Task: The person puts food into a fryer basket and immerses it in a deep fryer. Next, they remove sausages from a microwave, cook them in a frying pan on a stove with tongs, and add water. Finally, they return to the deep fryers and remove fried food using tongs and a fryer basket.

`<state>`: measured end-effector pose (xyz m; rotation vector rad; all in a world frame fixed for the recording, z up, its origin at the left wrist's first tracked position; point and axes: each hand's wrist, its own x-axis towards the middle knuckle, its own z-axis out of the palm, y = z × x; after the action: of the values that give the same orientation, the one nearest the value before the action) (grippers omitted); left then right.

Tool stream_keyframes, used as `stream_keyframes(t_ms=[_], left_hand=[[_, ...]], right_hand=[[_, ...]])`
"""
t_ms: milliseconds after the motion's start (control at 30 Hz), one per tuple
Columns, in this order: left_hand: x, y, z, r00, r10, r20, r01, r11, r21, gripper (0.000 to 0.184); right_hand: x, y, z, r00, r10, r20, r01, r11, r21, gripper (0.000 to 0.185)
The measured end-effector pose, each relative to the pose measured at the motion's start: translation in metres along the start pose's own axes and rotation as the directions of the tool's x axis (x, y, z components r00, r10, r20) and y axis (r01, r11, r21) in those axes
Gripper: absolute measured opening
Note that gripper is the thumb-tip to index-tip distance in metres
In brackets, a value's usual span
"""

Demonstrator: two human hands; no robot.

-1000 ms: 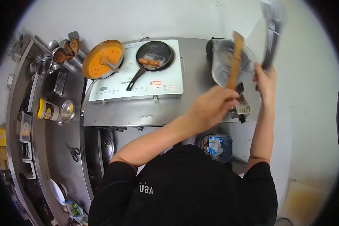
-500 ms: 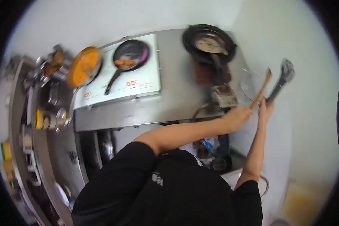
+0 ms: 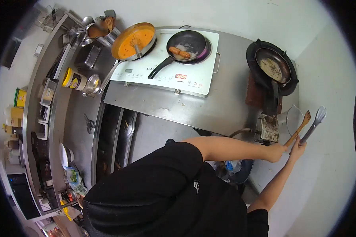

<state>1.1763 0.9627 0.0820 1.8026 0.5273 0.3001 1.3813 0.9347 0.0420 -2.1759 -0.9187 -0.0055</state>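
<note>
My left hand (image 3: 275,153) reaches across to the right and is closed around the handle of a wooden spatula (image 3: 298,131). Right beside it, my right hand (image 3: 298,150) grips a pair of tongs (image 3: 311,128) with a dark grey handle and a pale tip. Both tools point up and away from me, close to the right wall. Just left of them stands a grease-stained metal box (image 3: 268,128) below a burner. A dark frying pan (image 3: 285,65) with whitish residue sits on that burner.
On a white induction cooker (image 3: 162,81) are a black pan (image 3: 199,39) with sausages (image 3: 179,52) and a pan of orange sauce (image 3: 130,42) holding a whisk (image 3: 137,47). Shelves and scissors (image 3: 89,123) lie to the left. A bin (image 3: 241,173) stands below my left forearm.
My view has turned, so the counter and both hands appear further right and lower. Both hands keep hold of the wooden spatula and the tongs.
</note>
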Motion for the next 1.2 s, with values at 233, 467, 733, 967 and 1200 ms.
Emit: stream_keyframes(t_ms=[233, 467, 733, 967, 1200], left_hand=[[-0.005, 0.009, -0.005, 0.985, -0.100, 0.137, 0.107, 0.993, -0.044, 0.046], [-0.143, -0.015, -0.155, 0.840, 0.189, -0.509, -0.133, 0.981, 0.144, 0.030], [-0.316, -0.123, -0.323, 0.228, 0.299, -0.927, 0.773, 0.523, 0.359, 0.050], [-0.327, -0.140, -0.351, 0.206, 0.098, -0.974, 0.822, 0.522, 0.227, 0.053], [-0.431, -0.107, -0.269, 0.149, 0.140, -0.979, 0.781, 0.591, 0.203, 0.047]], right_hand=[[0.023, -0.012, -0.013, 0.997, 0.064, 0.030, -0.063, 0.997, -0.053, 0.055], [0.020, -0.091, -0.055, 0.999, 0.031, -0.008, -0.032, 0.909, -0.415, 0.061], [-0.044, -0.364, 0.014, 0.561, -0.726, 0.399, 0.767, 0.637, 0.081, 0.044], [-0.097, -0.456, 0.219, 0.260, -0.804, 0.535, 0.956, 0.292, -0.026, 0.016], [-0.076, -0.488, 0.214, 0.330, -0.685, 0.649, 0.936, 0.328, -0.129, 0.026]])
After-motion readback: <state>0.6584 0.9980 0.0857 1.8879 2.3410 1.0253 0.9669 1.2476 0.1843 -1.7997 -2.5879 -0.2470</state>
